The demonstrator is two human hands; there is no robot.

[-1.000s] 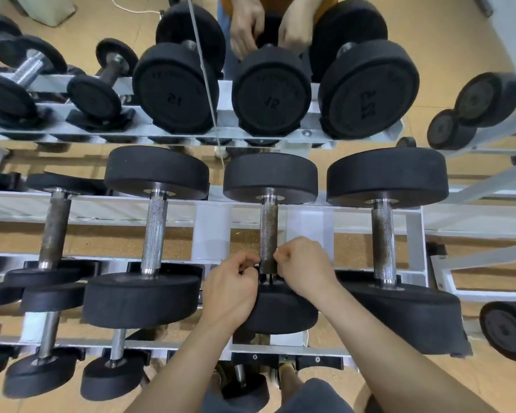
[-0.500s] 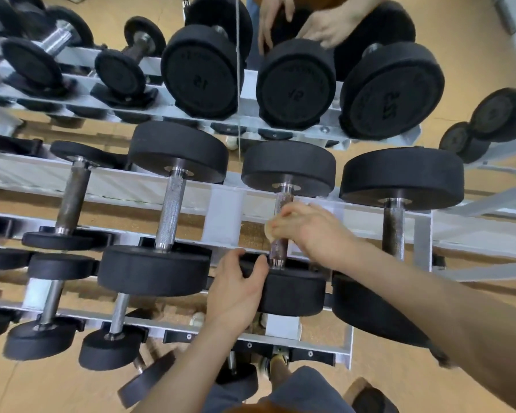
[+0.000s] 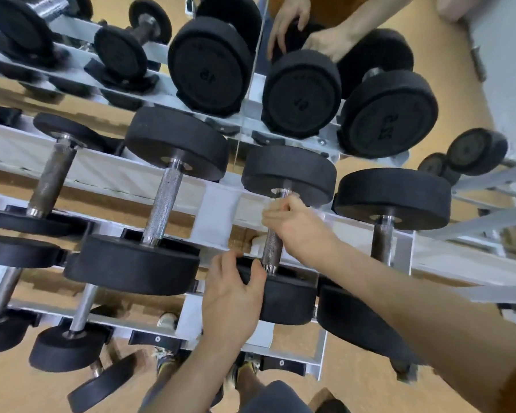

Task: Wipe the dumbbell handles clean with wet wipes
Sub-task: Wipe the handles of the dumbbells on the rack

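Underfoot, noted a tan floor (image 3: 370,383) beneath a white-painted steel rack (image 3: 218,204) of several tiers. Took the centre dumbbell (image 3: 273,248) on the middle tier as reference. Found its handle (image 3: 271,257) round, knurled and of bright metal, set between two matt black drum-shaped heads.

Found the right hand (image 3: 295,225) wrapped round the far end of that handle, just under the far head (image 3: 289,174), fingers curled tight and pressed together. Could not make out a wipe inside the grip. Found the left hand (image 3: 233,296) clasping the rim of the near head (image 3: 292,302), fingers together and bent over the edge, thumb spread apart on the top face.

Logged to the left of the centre dumbbell a larger dumbbell (image 3: 164,201) with a similar bright knurled handle. Logged further left a brown-stained handle (image 3: 52,180). Logged to the right a dark, pitted handle (image 3: 382,242), its near head partly hidden by the right forearm.

Recorded beyond the centre dumbbell an upper-tier dumbbell (image 3: 301,98), face-on with moulded numerals, under a second person's hands (image 3: 328,43). Recorded shoes (image 3: 164,362) on the near side.
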